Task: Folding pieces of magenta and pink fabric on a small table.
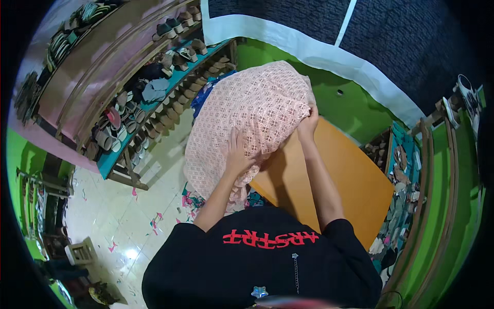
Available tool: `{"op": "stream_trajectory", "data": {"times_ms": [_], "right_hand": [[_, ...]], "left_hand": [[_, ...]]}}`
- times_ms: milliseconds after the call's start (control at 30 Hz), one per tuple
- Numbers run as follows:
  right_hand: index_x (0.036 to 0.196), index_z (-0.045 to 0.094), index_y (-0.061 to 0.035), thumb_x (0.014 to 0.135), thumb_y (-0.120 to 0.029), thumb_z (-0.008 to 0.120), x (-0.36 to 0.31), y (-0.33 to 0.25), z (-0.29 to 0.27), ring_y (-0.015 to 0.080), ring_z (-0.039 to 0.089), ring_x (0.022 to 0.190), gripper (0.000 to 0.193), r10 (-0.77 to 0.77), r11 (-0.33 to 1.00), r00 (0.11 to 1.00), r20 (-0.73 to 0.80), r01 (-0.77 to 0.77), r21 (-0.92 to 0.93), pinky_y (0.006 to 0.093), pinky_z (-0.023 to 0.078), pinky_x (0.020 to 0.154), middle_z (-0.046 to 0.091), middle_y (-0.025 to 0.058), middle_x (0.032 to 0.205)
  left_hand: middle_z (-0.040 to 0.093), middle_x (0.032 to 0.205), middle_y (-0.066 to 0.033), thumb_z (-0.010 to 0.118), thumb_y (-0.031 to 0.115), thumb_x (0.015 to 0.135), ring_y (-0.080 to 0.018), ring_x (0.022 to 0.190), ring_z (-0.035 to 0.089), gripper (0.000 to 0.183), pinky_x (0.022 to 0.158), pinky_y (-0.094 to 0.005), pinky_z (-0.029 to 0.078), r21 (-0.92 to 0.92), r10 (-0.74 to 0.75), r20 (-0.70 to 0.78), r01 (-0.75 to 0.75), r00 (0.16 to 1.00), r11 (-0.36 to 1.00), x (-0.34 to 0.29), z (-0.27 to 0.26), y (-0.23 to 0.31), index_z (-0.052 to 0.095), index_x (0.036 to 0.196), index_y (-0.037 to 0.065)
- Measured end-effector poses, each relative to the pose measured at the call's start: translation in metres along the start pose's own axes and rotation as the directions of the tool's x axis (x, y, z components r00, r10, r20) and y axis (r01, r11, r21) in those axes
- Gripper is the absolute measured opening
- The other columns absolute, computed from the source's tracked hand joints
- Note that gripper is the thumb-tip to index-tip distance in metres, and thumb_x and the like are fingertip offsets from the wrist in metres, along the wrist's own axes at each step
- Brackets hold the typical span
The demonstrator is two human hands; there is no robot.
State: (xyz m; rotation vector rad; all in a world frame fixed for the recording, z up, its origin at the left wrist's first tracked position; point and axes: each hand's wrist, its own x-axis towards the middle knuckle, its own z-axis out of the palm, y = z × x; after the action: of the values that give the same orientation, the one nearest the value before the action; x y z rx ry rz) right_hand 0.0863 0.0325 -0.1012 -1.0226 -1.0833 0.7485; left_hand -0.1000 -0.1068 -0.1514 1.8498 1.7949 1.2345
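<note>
A large piece of pink lace fabric with an openwork pattern lies bunched in a mound over the left part of an orange tabletop and hangs down past its left side. My left hand rests on the near side of the fabric, fingers stretched out and lying flat. At the fabric's right edge, my right hand pinches a gathered fold between thumb and fingers. What lies under the mound is hidden. A bit of blue patterned cloth shows behind its left edge.
Wooden racks with several rows of shoes and lasts stand at the left. Cloth scraps litter the tiled floor. A shelf of scraps runs along the right, beside wooden rails. Behind the table is a green wall.
</note>
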Motion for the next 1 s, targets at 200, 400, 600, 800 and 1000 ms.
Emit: {"op": "stream_trajectory", "data": {"times_ms": [200,400,600,800,1000], "right_hand": [[0.084,0.047,-0.0043,0.084,-0.001,0.048,0.009,-0.012,-0.06,0.0082,0.047,0.076,0.004,-0.09,0.983,0.957,-0.275,0.13,0.132,0.0221,0.04,0.069,0.051,0.0018,0.082],[0.088,0.046,-0.0032,0.087,-0.01,0.04,0.023,-0.048,-0.129,0.0128,0.051,0.08,0.009,-0.16,0.894,0.906,-0.392,0.301,0.332,0.0277,0.044,0.075,0.052,0.0052,0.088],[0.089,0.048,-0.0021,0.081,-0.042,0.058,0.026,-0.133,-0.197,0.0115,0.049,0.083,0.042,-0.539,0.837,0.687,-0.488,0.5,-0.222,0.0269,0.041,0.076,0.052,0.0036,0.088],[0.098,0.051,-0.0007,0.086,-0.006,0.043,-0.03,-0.123,-0.287,0.0151,0.053,0.083,0.015,-0.598,0.79,0.585,-0.548,0.544,-0.282,0.0272,0.044,0.076,0.053,0.0059,0.094],[0.101,0.054,0.0014,0.079,0.003,0.038,-0.123,-0.039,-0.338,0.0199,0.054,0.089,0.028,-0.248,0.831,0.684,-0.687,-0.215,-0.514,0.029,0.042,0.08,0.058,0.0125,0.095]], "left_hand": [[0.018,0.141,-0.0165,0.062,0.004,0.062,-0.0373,0.128,0.019,0.079,0.101,-0.0518,0.02,0.297,-0.164,-0.227,0.228,0.96,0.927,-0.002,0.029,0.012,0.03,0.134,0.016],[0.05,0.119,-0.0217,0.042,-0.009,0.063,-0.0383,0.11,0.046,0.058,0.093,-0.041,0.037,-0.159,0.154,-0.029,-0.157,0.988,0.975,0.067,0.044,0.034,0.054,0.116,0.011],[0.051,0.119,-0.0175,0.043,-0.005,0.071,-0.0366,0.107,0.05,0.044,0.096,-0.0395,0.036,-0.434,0.415,-0.149,-0.436,0.898,0.788,0.138,0.077,0.122,0.057,0.109,0.01],[0.052,0.121,-0.0053,0.055,0.008,0.079,-0.0281,0.111,0.05,0.028,0.1,-0.0488,0.032,-0.381,0.726,-0.165,-0.723,0.667,0.577,0.144,0.094,0.191,0.059,0.105,0.018],[0.047,0.128,0.0025,0.051,0.011,0.082,-0.0275,0.12,0.041,0.04,0.102,-0.0544,0.023,-0.266,0.724,0.418,-0.688,0.549,0.675,0.064,0.153,0.168,0.051,0.119,0.025]]}}
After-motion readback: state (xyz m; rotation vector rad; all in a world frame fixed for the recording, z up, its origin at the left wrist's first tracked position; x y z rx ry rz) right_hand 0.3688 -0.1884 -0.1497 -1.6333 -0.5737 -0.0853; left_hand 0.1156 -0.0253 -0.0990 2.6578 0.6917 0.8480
